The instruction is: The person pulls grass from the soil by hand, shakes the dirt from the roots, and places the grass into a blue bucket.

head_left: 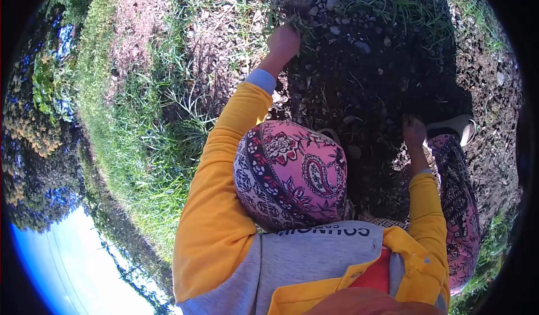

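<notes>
Left hand [284, 41] outstretched, right hand [414, 131] closer in

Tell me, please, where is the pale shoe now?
The pale shoe is at the right side of the head view, just right of the right hand, at the upper end of the patterned trouser leg.

Now counted: one left hand [284, 41], one right hand [414, 130], two yellow sleeves [210, 203], two patterned trouser legs [295, 175], at least one pale shoe [461, 126].
</notes>
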Available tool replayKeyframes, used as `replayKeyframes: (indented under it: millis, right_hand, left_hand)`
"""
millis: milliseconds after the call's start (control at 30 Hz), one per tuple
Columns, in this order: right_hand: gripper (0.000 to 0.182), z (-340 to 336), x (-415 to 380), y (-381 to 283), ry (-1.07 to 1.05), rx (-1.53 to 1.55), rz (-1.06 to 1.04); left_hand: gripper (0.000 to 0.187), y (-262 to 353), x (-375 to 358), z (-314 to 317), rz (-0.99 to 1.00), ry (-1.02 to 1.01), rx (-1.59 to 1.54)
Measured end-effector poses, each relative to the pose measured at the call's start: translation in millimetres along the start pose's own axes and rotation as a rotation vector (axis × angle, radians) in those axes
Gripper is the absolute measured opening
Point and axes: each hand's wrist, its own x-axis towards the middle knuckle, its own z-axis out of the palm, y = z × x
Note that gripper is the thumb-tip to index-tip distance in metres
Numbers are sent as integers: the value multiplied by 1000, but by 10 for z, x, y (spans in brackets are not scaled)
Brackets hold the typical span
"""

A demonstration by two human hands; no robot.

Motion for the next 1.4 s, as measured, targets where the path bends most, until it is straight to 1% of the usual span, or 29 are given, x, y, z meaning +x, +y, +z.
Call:
replayKeyframes:
  millis: [33, 67, 100, 167, 200, 233, 333, 367, 467, 500, 567, 600, 667, 733, 767, 833, 867, 933, 1067, 1100, 1200, 1233, 1333, 1367, 1400]
  right_hand:
    - [28, -8, 1, -18, 20, 1, -2]
    - [27, 11, 15, -2, 39, -1, -7]
    - [27, 58, 56, 60, 50, 1, -52]
    - [27, 120, -16, 119, 51, 6, -102]
    - [27, 121, -75, 135, 41, 4, -84]
    - [27, 136, -61, 130, 40, 8, -76]
    - [27, 142, -1, 103, 70, -8, -103]
    - [27, 149, -10, 120, 83, -20, -104]
    - [27, 17, -20, 24, 41, 15, -24]
    - [27, 60, -29, 58, 52, 2, -38]
    - [27, 169, -12, 126, 86, -16, -71]
    - [20, 169, 32, 115, 82, -22, -92]
    - [7, 149, -66, 152, 46, -42, -125]
    - [4, 188, -83, 181, 61, -59, -103]
    - [3, 189, -44, 161, 75, -66, -90]
    - [17, 198, -28, 166, 78, -58, -104]
    - [25, 183, -47, 167, 76, -56, -110]
    - [25, 174, -65, 169, 70, -70, -102]
    - [26, 190, -45, 173, 68, -54, -97]
    - [26, 182, -47, 168, 70, -49, -97]
    - [26, 178, -36, 152, 95, -42, -110]
    - [25, 180, -28, 152, 114, -45, -126]
    - [24, 170, -33, 154, 133, -45, -140]
    - [24, 162, -33, 143, 132, -42, -142]
    - [24, 150, -36, 128, 102, -31, -108]
  left_hand:
    - [29, -199, 11, 301, 56, -113, 114]
    - [28, -181, -45, 300, 109, -227, 225]
    - [28, -144, -21, 295, 55, -262, 253]
    - [29, -40, 25, 162, 24, -92, 118]
    - [29, -18, -20, 117, -5, -12, 50]
    - [30, -78, 13, 163, -12, -47, 32]
    - [29, -337, 92, 389, 156, -319, 354]
    - [28, -267, 60, 319, 175, -133, 274]
    - [25, -144, 37, 294, 109, -141, 223]
    - [22, -168, 0, 333, 174, -228, 310]
    - [21, -101, -58, 342, 219, -184, 320]
    - [20, 0, -108, 283, 259, -169, 327]
    - [18, 92, -266, 319, 280, -241, 314]
    - [18, 55, -323, 412, 292, -303, 336]
    - [18, 31, -308, 383, 300, -256, 360]
    - [18, 0, -332, 389, 330, -185, 402]
    - [18, -34, -317, 387, 299, -137, 396]
    - [17, -162, -151, 327, 230, -29, 387]
    - [18, -482, 141, 278, 177, 6, 471]
    - [20, -552, 217, 290, 132, 1, 474]
    - [23, -778, 258, 263, 113, -27, 379]
    - [26, -832, 261, 256, 22, -14, 255]
    - [27, -986, 318, 313, 2, -71, 395]
    - [25, -1049, 371, 346, -16, -100, 373]
    - [24, -1113, 435, 388, 14, -141, 428]
